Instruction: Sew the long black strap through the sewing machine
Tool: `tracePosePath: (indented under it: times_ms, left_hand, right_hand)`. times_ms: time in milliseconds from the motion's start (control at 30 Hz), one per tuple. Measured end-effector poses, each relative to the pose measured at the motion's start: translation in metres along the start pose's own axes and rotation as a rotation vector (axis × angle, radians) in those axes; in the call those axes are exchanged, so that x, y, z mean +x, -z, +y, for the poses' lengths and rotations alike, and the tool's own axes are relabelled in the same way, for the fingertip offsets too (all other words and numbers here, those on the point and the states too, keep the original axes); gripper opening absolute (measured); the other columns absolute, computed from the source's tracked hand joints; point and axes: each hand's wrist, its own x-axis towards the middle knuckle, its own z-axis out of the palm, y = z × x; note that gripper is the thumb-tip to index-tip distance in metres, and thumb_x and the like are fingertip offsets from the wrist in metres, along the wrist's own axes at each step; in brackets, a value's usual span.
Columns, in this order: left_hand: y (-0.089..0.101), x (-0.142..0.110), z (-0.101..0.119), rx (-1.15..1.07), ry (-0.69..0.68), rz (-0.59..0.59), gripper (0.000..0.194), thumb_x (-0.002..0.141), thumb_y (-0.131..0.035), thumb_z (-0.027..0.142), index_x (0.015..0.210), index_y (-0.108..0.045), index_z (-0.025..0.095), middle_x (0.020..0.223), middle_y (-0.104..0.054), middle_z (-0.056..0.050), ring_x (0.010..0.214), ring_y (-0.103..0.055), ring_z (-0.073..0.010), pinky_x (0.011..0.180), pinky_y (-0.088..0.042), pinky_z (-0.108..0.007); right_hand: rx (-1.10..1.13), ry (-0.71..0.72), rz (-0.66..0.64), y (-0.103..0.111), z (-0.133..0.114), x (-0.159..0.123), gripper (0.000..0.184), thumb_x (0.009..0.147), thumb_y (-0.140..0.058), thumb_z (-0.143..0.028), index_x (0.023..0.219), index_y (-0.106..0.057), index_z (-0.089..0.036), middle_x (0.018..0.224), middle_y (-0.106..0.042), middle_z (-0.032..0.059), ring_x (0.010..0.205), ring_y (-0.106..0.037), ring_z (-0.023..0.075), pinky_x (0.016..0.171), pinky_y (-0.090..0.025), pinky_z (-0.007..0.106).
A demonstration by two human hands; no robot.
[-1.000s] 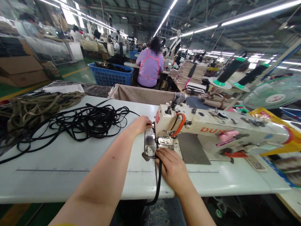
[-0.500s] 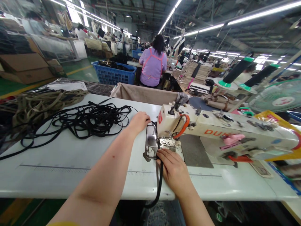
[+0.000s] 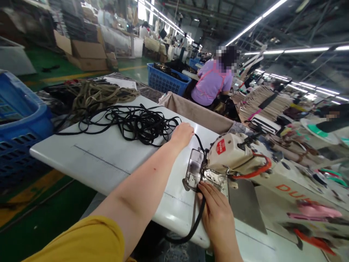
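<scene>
A narrow black strap runs through the sewing machine, under its presser foot, and its near end loops down over the table's front edge. My right hand lies just in front of the needle area, fingers together, gripping the strap between thumb and fingertips at the metal plate. Behind the machine head, my left hand is closed on the strap's far stretch, which bends from the plate up to my fingers. Beside that hand lies a tangled heap of black strap on the white table.
Olive straps are heaped at the table's back left. A blue basket stands at the left. Beyond the table's back edge hangs a beige cloth bin. A co-worker in purple sits further ahead, near another blue basket.
My left hand has moved back and away from the machine, drawing the strap with it. My right hand stays by the plate. The view has tilted and turned left.
</scene>
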Motion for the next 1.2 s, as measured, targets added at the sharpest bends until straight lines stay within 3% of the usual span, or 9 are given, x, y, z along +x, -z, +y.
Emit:
tracePosePath:
  times_ms: [867, 1200]
  left_hand:
    - [0.045, -0.006, -0.052, -0.051, 0.474, 0.449, 0.017, 0.102, -0.061, 0.029, 0.093, -0.074, 0.022, 0.109, -0.071, -0.012, 0.111, -0.06, -0.0312, 0.1, -0.046, -0.045]
    - [0.06, -0.008, -0.065, -0.12, 0.62, 0.679, 0.012, 0.095, -0.061, 0.023, 0.089, -0.071, 0.021, 0.106, -0.073, -0.013, 0.111, -0.062, -0.0321, 0.11, -0.045, -0.049]
  right_hand:
    - [-0.024, 0.038, 0.007, 0.0, 0.003, -0.001, 0.032, 0.11, -0.057, -0.028, 0.139, -0.07, -0.023, 0.13, -0.077, 0.0094, 0.122, -0.073, 0.0278, 0.105, -0.059, 0.046]
    - [-0.036, 0.025, 0.017, 0.0, 0.003, -0.001, 0.028, 0.11, -0.057, -0.029, 0.133, -0.073, -0.022, 0.13, -0.077, 0.0098, 0.121, -0.075, 0.0275, 0.102, -0.063, 0.045]
